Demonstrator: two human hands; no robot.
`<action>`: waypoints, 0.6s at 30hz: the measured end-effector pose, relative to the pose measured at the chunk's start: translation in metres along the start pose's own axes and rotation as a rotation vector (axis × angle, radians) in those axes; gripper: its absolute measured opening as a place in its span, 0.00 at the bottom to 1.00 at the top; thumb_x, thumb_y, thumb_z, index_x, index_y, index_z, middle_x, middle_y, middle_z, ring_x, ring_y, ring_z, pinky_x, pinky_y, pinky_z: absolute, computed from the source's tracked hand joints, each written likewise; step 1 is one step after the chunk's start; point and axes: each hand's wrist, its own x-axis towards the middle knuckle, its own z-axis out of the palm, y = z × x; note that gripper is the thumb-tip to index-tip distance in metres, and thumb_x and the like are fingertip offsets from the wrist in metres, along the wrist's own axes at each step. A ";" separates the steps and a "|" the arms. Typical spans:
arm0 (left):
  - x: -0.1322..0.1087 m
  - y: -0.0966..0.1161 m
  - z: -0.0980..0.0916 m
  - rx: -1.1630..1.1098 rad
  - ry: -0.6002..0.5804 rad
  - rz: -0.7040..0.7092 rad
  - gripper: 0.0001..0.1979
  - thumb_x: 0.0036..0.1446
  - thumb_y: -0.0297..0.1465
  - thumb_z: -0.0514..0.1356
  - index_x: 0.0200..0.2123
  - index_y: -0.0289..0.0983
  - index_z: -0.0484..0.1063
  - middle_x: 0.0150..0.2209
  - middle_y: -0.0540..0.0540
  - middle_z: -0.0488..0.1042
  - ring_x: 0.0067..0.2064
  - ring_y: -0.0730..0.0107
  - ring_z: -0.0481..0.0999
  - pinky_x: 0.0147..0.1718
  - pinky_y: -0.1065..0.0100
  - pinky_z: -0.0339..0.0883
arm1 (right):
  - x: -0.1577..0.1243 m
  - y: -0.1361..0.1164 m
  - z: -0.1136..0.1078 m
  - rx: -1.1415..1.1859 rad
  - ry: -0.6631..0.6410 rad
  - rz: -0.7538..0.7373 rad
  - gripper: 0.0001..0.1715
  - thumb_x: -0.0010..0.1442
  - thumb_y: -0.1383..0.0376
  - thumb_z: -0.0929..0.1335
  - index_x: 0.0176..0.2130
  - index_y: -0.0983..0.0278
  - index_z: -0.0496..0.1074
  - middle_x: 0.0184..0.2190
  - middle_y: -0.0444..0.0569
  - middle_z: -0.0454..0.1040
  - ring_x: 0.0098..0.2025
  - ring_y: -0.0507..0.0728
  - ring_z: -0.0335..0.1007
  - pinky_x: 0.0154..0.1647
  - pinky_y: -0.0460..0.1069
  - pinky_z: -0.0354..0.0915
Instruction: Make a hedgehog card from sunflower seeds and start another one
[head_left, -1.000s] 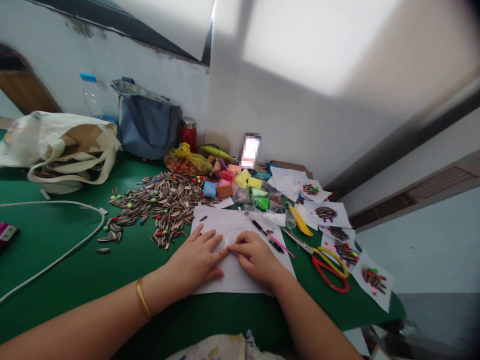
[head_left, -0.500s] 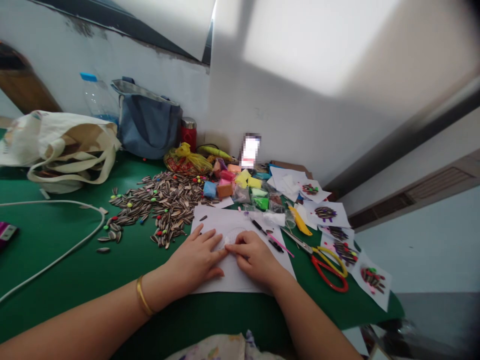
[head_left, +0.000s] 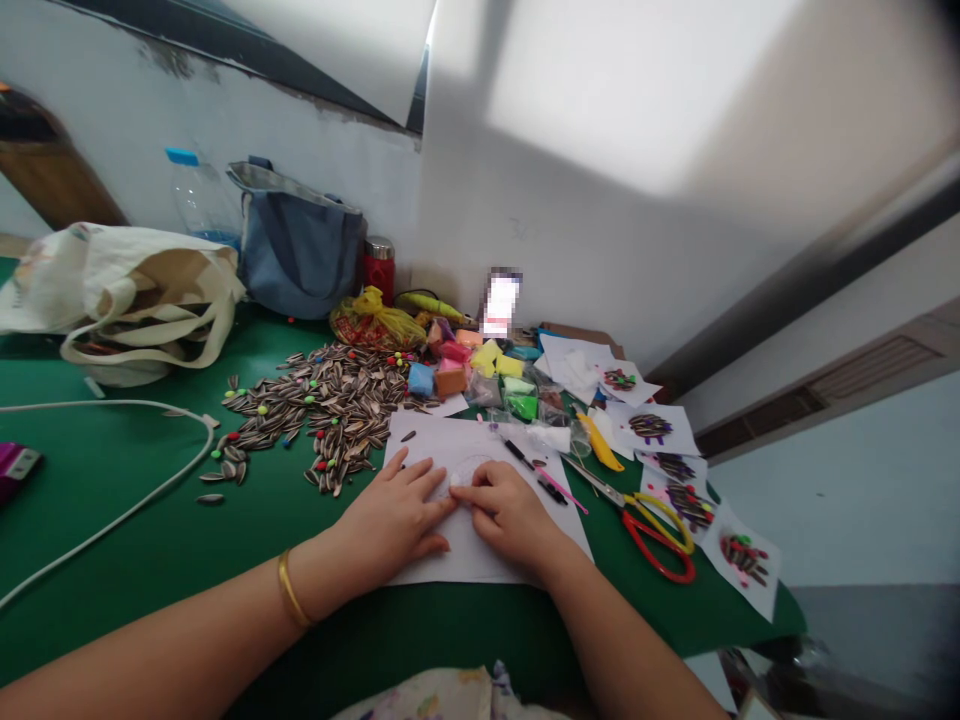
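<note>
My left hand [head_left: 397, 510] lies flat on a white sheet of paper [head_left: 427, 572], fingers spread. Its index fingertip nearly meets that of my right hand [head_left: 510, 515]. The right index finger reaches out to a small white lump [head_left: 454, 480], which looks like soft clay, while the other fingers curl in; whether they hold anything is hidden. Behind the right hand a faint curved pencil line shows on the sheet. A lone sunflower seed [head_left: 408, 436] lies near the paper's upper left. A black pen [head_left: 517, 452] and a pink stick [head_left: 562, 488] rest at its right.
Left of the paper spreads a heap of sunflower seeds [head_left: 341, 395]. Packets of coloured clay [head_left: 450, 382] lie behind. Scissors [head_left: 652, 520] and seed pictures on paper [head_left: 746, 560] are at the right. A white cable [head_left: 150, 500], a cream bag [head_left: 150, 300] and a blue bag [head_left: 304, 250] occupy the left.
Both hands stay almost where they were, the right index finger still at the white lump. The view has shifted very slightly.
</note>
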 end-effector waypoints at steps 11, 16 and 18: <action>0.001 0.003 -0.008 -0.001 -0.039 -0.005 0.25 0.57 0.48 0.61 0.55 0.46 0.71 0.58 0.38 0.70 0.61 0.48 0.65 0.62 0.40 0.49 | 0.014 0.000 -0.011 0.015 -0.094 0.038 0.22 0.57 0.72 0.67 0.50 0.58 0.78 0.38 0.50 0.71 0.41 0.56 0.68 0.45 0.52 0.65; 0.000 0.002 -0.006 0.001 -0.026 -0.009 0.26 0.57 0.48 0.61 0.56 0.45 0.71 0.57 0.39 0.70 0.60 0.48 0.66 0.62 0.41 0.49 | 0.017 0.001 -0.012 0.008 -0.119 0.019 0.21 0.57 0.72 0.67 0.48 0.57 0.79 0.36 0.48 0.71 0.39 0.55 0.68 0.43 0.51 0.65; 0.000 0.002 -0.005 -0.010 -0.028 -0.007 0.25 0.57 0.48 0.61 0.55 0.46 0.71 0.57 0.39 0.70 0.61 0.48 0.66 0.62 0.40 0.49 | 0.015 0.003 -0.010 0.080 -0.067 0.050 0.22 0.57 0.74 0.66 0.48 0.57 0.78 0.36 0.48 0.71 0.39 0.55 0.69 0.44 0.50 0.65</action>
